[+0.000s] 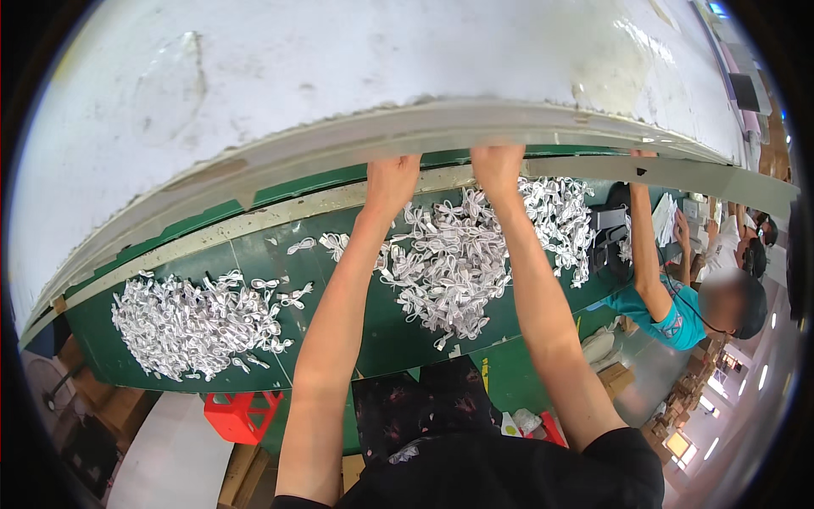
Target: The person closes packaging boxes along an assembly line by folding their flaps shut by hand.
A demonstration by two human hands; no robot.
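Note:
Both my arms stretch forward over a green worktable [339,293]. My left hand [393,180] and my right hand [498,170] reach beneath the edge of a white overhead shelf [339,68], which hides the fingers and anything they may hold. Between and under my forearms lies a big heap of small bundled white cables [449,263]. A second heap of white cables [199,327] sits farther left, with a few loose bundles [297,294] beside it.
A light strip [280,212] runs along the table's far side. To the right, a co-worker in a teal shirt [674,314] reaches over the same table near a black device [610,233]. A red stool [242,416] stands below the near edge, and cardboard boxes [616,379] lie on the floor.

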